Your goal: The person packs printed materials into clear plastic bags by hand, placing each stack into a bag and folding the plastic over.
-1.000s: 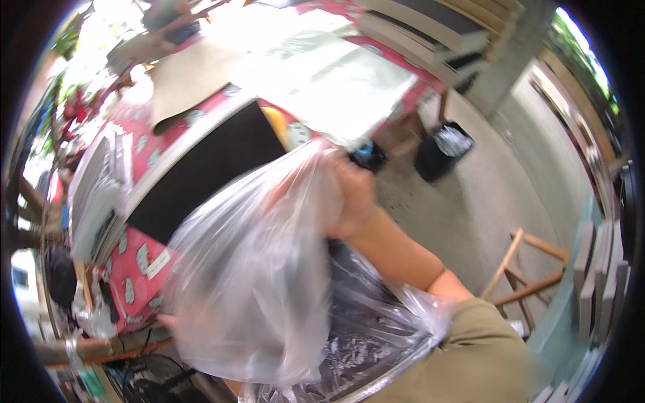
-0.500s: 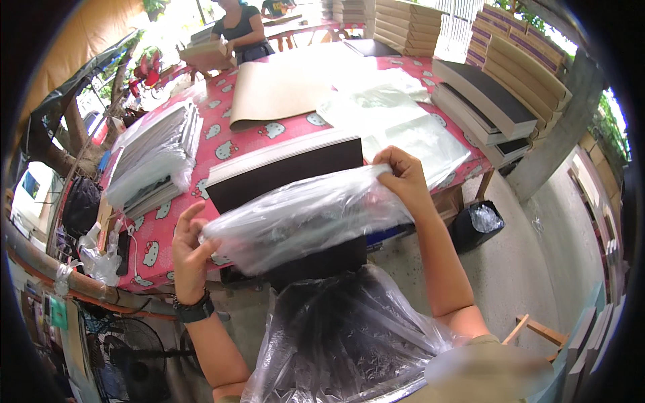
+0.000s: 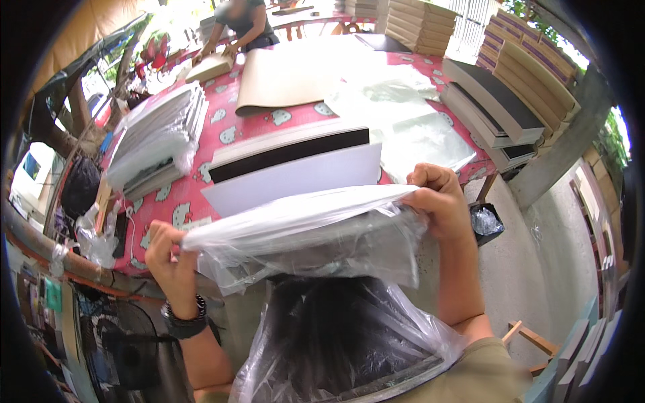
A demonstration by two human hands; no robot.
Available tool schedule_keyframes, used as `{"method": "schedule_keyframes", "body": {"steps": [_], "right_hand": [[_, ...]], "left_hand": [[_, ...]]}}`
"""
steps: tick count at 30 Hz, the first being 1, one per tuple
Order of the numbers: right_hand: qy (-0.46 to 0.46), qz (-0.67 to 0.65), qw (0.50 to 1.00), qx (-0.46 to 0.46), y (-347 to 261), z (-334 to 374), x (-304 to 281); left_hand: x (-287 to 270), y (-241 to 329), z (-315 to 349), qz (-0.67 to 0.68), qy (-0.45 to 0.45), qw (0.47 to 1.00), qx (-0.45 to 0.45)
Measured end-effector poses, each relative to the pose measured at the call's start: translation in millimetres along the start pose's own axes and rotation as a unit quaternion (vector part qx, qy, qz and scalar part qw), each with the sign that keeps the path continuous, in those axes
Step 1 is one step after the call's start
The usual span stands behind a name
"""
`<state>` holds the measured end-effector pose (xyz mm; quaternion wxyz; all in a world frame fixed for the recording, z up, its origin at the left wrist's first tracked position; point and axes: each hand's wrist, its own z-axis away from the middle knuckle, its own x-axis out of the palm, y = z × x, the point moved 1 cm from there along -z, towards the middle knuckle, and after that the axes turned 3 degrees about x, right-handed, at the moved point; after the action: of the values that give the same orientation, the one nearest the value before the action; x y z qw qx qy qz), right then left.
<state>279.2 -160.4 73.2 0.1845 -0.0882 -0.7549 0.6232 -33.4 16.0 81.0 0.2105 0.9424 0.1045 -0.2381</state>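
Note:
My left hand (image 3: 171,258), with a dark band at the wrist, pinches the left end of a clear plastic sleeve (image 3: 322,238). The right end is gripped by the bent fingers of my right hand (image 3: 440,198). The sleeve hangs stretched and crumpled between them, in front of the table edge. Just beyond it a white sheet (image 3: 295,178) slants up; whether its lower part lies inside the plastic I cannot tell. Behind that sheet is a thick stack of white pages with a black face (image 3: 289,156) on the table. More clear plastic (image 3: 342,336) covers a black surface close to my body.
The pink patterned tablecloth (image 3: 222,134) bears plastic-wrapped packs (image 3: 161,134), brown paper (image 3: 282,80) and loose clear sleeves (image 3: 423,141). Thick black-topped stacks (image 3: 497,101) stand at right, above a black bin (image 3: 485,223). Across the table a person (image 3: 245,27) handles a brown parcel (image 3: 209,67).
Both hands have moved nearer to me and farther apart, stretching the sleeve. A white sheet now shows in front of the black face. The person across has lowered the parcel onto the table.

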Motion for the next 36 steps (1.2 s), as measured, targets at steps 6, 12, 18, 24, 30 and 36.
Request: {"method": "schedule_keyframes", "body": {"steps": [6, 12, 18, 24, 30, 36], "right_hand": [[0.053, -0.181, 0.971, 0.144, 54, 18, -7], [0.102, -0.254, 0.941, 0.197, 157, 67, -26], [0.083, -0.167, 0.936, 0.299, 290, 91, -77], [0.120, 0.173, 0.966, 0.152, 367, 66, -143], [0.163, 0.355, 0.906, 0.166, 357, 30, -103], [0.175, 0.435, 0.865, 0.181, 345, 37, -105]], "left_hand": [[24, -25, 33, 0.479, -0.161, 0.724, -0.469], [58, -67, 156, 0.533, -0.132, 0.613, -0.569], [120, -74, 242, 0.102, -0.188, 0.785, -0.582], [193, -94, 280, 0.074, 0.022, 0.851, -0.520], [198, -105, 272, 0.070, -0.010, 0.838, -0.541], [186, -85, 247, 0.085, -0.067, 0.829, -0.549]]}}
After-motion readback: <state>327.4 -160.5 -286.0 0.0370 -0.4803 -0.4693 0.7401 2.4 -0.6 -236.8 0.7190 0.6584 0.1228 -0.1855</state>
